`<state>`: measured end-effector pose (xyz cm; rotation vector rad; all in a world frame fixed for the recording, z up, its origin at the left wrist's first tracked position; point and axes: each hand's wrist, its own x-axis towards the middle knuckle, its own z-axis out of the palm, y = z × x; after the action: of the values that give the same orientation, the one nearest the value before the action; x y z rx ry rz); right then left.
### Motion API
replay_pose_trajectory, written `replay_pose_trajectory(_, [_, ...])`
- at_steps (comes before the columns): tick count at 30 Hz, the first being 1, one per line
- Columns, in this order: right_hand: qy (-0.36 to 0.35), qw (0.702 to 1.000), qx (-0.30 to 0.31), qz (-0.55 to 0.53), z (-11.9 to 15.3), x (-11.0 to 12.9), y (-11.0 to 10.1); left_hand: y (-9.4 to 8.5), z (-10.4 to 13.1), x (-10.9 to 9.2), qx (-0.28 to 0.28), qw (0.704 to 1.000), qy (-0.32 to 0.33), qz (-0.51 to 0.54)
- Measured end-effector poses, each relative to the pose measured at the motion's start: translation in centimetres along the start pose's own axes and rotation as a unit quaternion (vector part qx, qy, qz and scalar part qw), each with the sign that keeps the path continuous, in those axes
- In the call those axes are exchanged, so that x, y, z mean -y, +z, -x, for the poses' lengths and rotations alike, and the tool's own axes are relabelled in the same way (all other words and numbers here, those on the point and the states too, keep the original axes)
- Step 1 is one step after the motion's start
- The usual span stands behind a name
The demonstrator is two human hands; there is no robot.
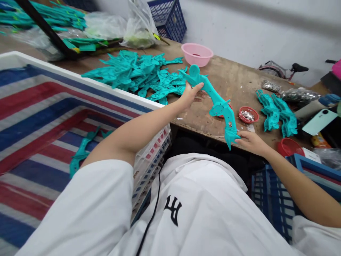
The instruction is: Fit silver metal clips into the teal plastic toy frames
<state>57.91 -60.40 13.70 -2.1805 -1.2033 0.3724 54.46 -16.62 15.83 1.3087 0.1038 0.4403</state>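
A curved turquoise plastic part (216, 95) is stretched between my two hands above the front of the workbench. Its wider end, with a round disc, is gripped by my left hand (192, 94), thumb on top and some fingers hidden behind. My right hand (250, 142) pinches the lower, pointed end. To the left of the held part lies a heap of similar turquoise parts (128, 71) on the bench. Just right of it stands a small red bowl (248, 115) of little metal pieces; another red bowl is partly hidden behind the part.
A white crate (16, 58) lined with striped cloth, with turquoise parts inside, is at my left. Stacked turquoise parts (277, 112), a phone (319, 122) and a red dish (290, 146) are on the right. A pink basin (197, 57) stands farther back. Blue crates (266, 185) are low right.
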Motion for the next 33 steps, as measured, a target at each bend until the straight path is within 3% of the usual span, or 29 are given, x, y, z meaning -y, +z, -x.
replay_pose_trajectory(12, [-0.019,1.0,0.013,-0.017,0.3,2.0,0.6,1.8,1.9,0.5,0.093,0.995,-0.042,-0.004])
replay_pose_trajectory(16, [-0.009,0.998,0.023,-0.06,0.3,2.1,0.8,2.4,2.5,0.7,0.096,0.993,-0.066,-0.012])
replay_pose_trajectory(21, [0.015,0.991,0.035,-0.126,0.4,2.1,1.2,2.8,3.1,1.2,0.157,0.986,-0.017,-0.05])
replay_pose_trajectory(25, [0.042,0.981,0.019,-0.187,0.5,2.3,1.4,3.2,3.7,1.5,0.189,0.976,0.004,-0.106])
replay_pose_trajectory(33, [0.097,0.942,-0.074,-0.311,-0.1,2.2,1.2,3.3,4.5,0.3,0.28,0.95,-0.052,-0.127])
